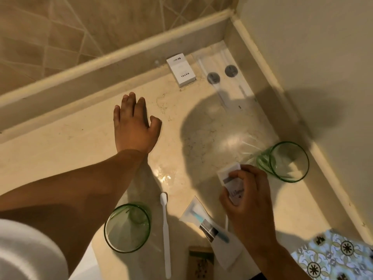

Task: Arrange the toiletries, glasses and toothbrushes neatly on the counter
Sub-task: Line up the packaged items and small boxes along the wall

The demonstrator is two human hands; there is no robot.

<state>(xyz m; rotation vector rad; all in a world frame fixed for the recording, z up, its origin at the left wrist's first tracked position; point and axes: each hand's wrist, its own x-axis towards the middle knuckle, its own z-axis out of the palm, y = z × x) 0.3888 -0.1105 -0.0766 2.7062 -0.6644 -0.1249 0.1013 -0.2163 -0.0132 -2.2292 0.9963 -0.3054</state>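
My left hand [134, 124] lies flat and open on the beige marble counter [60, 158], holding nothing. My right hand [248, 199] is closed around a small white toiletry packet [232, 178] at the right. A green glass [288, 161] stands just beyond it, and another green glass [127, 227] is near the front. A white toothbrush [166, 231] lies beside that glass. A bagged razor with a blue handle [210, 227] lies under my right wrist. A white hotel box [181, 71] and clear wrapped packets [222, 75] sit in the far corner.
A raised ledge [113, 63] and tiled wall border the counter at the back, and a plain wall [302, 57] closes the right side. A patterned cloth [333, 257] lies at the front right. A small brown box [201, 259] is at the front edge.
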